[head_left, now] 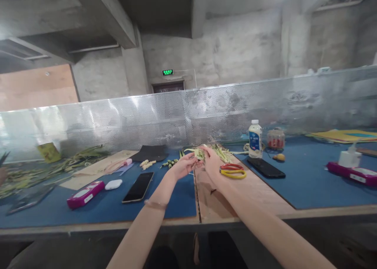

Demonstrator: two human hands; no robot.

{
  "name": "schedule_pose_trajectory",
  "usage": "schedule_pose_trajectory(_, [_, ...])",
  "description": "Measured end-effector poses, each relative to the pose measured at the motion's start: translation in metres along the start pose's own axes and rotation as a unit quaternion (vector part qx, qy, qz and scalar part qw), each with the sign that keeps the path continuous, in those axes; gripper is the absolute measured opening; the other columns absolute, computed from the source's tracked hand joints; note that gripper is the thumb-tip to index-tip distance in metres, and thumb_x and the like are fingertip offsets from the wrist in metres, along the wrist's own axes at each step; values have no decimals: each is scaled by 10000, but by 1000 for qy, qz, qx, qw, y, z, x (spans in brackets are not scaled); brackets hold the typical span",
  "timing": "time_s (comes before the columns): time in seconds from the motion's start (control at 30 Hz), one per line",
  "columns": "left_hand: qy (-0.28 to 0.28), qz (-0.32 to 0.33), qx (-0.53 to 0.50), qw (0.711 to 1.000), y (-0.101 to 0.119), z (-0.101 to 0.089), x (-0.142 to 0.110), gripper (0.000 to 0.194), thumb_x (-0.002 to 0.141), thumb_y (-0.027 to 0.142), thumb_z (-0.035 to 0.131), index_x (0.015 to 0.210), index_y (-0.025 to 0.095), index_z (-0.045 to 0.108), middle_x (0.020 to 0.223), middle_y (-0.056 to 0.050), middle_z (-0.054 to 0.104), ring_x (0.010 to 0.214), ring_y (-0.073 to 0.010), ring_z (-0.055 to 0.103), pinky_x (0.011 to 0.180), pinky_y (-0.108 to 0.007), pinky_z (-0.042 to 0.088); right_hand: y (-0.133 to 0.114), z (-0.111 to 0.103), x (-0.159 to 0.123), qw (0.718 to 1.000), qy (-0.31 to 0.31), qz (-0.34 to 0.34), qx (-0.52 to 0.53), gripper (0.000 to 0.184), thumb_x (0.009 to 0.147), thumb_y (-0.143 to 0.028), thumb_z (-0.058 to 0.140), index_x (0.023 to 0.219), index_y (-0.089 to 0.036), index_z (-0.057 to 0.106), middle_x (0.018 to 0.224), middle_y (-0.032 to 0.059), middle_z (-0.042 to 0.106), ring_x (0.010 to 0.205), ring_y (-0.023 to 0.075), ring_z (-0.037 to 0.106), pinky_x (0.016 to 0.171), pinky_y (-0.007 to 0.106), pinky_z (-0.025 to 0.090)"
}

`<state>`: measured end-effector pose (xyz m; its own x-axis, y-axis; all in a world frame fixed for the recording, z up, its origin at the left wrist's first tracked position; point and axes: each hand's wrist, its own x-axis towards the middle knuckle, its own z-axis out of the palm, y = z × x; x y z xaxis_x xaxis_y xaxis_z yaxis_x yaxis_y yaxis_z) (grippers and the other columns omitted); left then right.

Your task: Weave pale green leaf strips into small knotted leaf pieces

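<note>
Both my arms reach out over the middle of the workbench. My left hand and my right hand meet there, fingers pinched on a pale green leafy husk held between them just above the bench. A heap of green and yellow husk strips lies right behind my right hand. Small peeled pale pieces and dark green bits sit on the blue mat to the left of my left hand.
Red and yellow scissors, a black phone, a white bottle and a jar lie right. Another phone, a white case and a magenta box lie left. A perforated metal screen backs the bench.
</note>
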<state>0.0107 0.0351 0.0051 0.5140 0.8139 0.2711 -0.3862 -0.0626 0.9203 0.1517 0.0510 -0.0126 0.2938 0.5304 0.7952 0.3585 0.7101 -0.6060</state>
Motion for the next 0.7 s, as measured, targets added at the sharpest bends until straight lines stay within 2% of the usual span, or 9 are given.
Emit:
schedule_pose_trajectory(0.1, [7,-17,17,1000,-1,-3,0,368,709,100,665,1059,136,558,730,-19,592,656,-97,593,629,-210,430,2,-5,3,1000,17,5,-18,361,832,-312,364,959,-169,670,1032,87,666,970,212,582,894,362,406])
schedule_pose_trajectory(0.2, [8,-32,37,999,-2,-4,-1,407,674,87,682,1060,138,561,699,-4,563,539,-48,491,504,-173,325,4,-10,5,999,26,5,-32,368,842,-325,356,964,-171,668,1024,91,667,963,210,584,886,355,410])
schedule_pose_trajectory(0.3, [-1,-42,51,998,-1,0,-3,398,632,54,672,1012,125,582,670,10,520,504,-32,409,465,-173,234,7,-12,6,999,27,-1,-42,375,849,-337,350,969,-174,666,1017,93,668,951,207,588,869,344,419])
schedule_pose_trajectory(0.4, [3,-48,55,997,-1,6,-3,309,615,59,635,912,125,582,616,43,440,470,-27,332,454,-184,188,9,-11,6,998,23,-6,-52,379,851,-335,349,975,-172,668,1025,98,665,957,206,587,869,339,418])
schedule_pose_trajectory(0.57, [52,-48,66,995,-5,11,5,220,678,228,618,872,159,540,546,85,315,423,-36,253,439,-190,161,15,-6,6,998,9,-9,-66,371,846,-318,360,973,-167,674,1003,94,674,926,207,601,851,334,430])
schedule_pose_trajectory(0.7, [129,-8,97,987,-13,14,13,317,725,434,612,880,166,543,501,106,250,387,-34,195,421,-183,122,17,-3,5,997,-3,-18,-77,370,847,-297,352,979,-177,676,1008,83,676,925,202,602,858,336,429])
